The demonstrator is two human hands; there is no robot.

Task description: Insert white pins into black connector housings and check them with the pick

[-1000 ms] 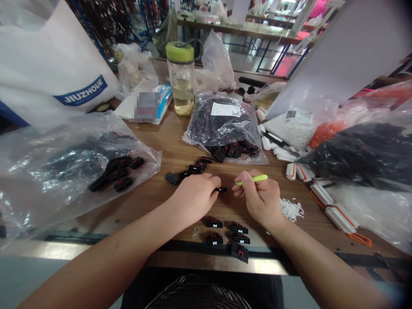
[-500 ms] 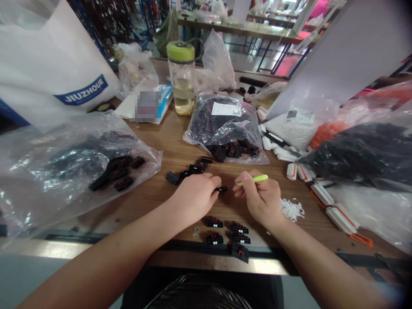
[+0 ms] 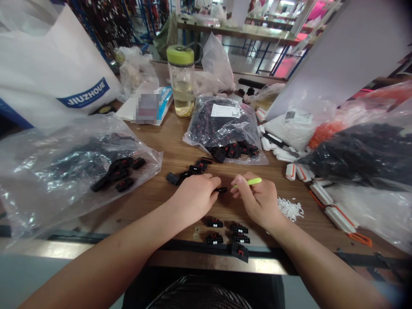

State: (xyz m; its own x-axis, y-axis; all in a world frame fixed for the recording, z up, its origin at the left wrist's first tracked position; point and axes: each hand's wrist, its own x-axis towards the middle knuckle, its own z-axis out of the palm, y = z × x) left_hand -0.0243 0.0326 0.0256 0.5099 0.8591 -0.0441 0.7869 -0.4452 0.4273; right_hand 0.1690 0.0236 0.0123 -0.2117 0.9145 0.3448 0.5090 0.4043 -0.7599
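Observation:
My left hand (image 3: 200, 193) is closed on a black connector housing (image 3: 222, 189), whose end pokes out past the fingertips. Facing it, my right hand (image 3: 257, 198) pinches a slim lime-green stick-like tool (image 3: 254, 181); its working tip is hidden by the fingers. A narrow gap separates the two hands. Below them lie several black connector housings (image 3: 214, 223) in two short columns, most showing white plugs in their faces. One more connector (image 3: 240, 252) rests at the table's front edge. To the right of my right hand is a pile of small white plugs (image 3: 290, 209).
Loose black connectors (image 3: 186, 173) lie beyond my left hand. Behind stand a labelled bag of connectors (image 3: 222, 124) and a green-lidded bottle (image 3: 182, 83). An open plastic bag (image 3: 80, 163) covers the left side; orange-and-white parts (image 3: 341, 219) and bags (image 3: 363, 150) line the right.
My right hand and the lime-green tool have shifted slightly left, closer to the connector. My left hand stays in nearly the same place, still holding it.

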